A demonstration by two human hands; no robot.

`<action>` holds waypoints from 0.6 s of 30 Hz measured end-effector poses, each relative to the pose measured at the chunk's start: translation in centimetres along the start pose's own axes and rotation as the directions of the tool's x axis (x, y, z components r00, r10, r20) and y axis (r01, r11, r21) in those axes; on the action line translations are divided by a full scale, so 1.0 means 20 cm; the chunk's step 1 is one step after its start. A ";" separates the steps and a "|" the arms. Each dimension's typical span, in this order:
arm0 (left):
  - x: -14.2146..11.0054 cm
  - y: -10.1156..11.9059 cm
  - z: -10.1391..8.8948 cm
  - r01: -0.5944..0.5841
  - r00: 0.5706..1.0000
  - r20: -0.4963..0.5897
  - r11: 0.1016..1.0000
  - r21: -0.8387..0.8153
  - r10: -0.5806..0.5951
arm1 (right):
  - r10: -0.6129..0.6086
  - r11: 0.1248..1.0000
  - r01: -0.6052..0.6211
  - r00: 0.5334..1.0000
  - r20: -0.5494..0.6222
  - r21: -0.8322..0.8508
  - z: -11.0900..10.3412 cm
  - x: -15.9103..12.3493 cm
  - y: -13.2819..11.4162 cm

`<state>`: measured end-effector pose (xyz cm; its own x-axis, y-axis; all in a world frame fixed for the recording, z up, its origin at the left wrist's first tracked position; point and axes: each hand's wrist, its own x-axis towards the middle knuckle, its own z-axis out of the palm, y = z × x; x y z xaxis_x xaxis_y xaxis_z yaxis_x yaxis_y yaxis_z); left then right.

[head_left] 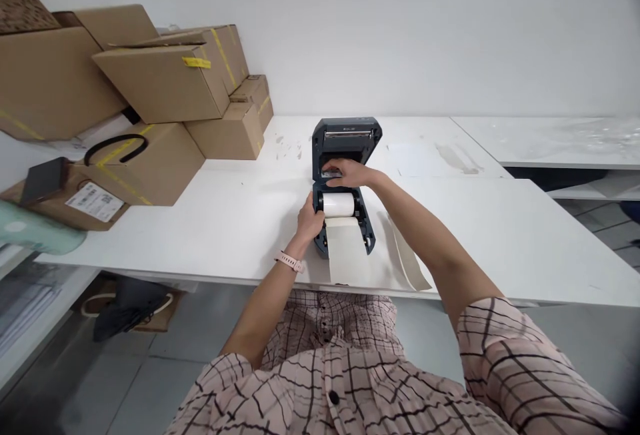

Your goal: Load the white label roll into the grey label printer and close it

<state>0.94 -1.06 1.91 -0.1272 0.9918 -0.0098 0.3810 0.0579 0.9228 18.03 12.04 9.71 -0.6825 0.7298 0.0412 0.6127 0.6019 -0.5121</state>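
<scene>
A dark label printer (371, 231) stands on the table with its lid (350, 125) raised. In its lower half sits a white label roll (339, 205), and a strip of label paper (346, 255) runs out over the front toward the table edge. My left hand (310, 218) is closed on the printer's left side, next to the roll. Inside the raised lid is my right hand (346, 173), its fingers bent around a small light-coloured part there that I cannot make out. A loose curled paper strip (407, 255) lies right of the printer.
Cardboard boxes (165, 81) are stacked on the table's left side against the wall. A black strap (117, 145), a dark flat object (45, 180) and a mint-green roll (40, 229) lie there too. Clear plastic wrap (600, 138) rests on the far right surface.
</scene>
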 end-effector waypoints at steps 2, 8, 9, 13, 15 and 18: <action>0.00 -0.01 0.00 0.015 1.000 0.005 1.000 -0.009 -0.015 | 0.000 0.991 -0.001 1.000 -0.007 -0.133 0.05 -0.01 0.02; 0.01 -0.02 0.01 0.040 0.999 -0.014 0.999 0.006 -0.040 | -0.003 0.970 -0.008 0.999 -0.045 -0.245 0.13 -0.02 0.06; 0.01 -0.02 0.01 0.041 0.999 -0.019 0.999 0.000 -0.041 | 0.002 0.971 -0.011 0.999 -0.040 -0.241 0.13 -0.02 0.06; 0.00 -0.02 0.01 0.047 0.998 -0.029 0.998 -0.037 -0.048 | 0.017 0.970 -0.025 0.999 -0.037 -0.240 0.13 0.00 0.04; 0.00 -0.03 0.01 0.055 0.998 -0.019 0.998 -0.036 -0.056 | 0.017 0.970 -0.029 0.999 -0.051 -0.243 0.14 0.00 0.03; 0.01 -0.04 0.00 0.002 0.999 -0.038 0.999 -0.035 -0.003 | 0.015 0.975 -0.029 0.998 -0.066 -0.219 0.13 0.00 0.03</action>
<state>0.66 -0.94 1.25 -0.1633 0.9866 0.0019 0.3483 0.0558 0.9357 17.42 11.49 7.16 -0.6451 0.7587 0.0903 0.7048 0.6366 -0.3130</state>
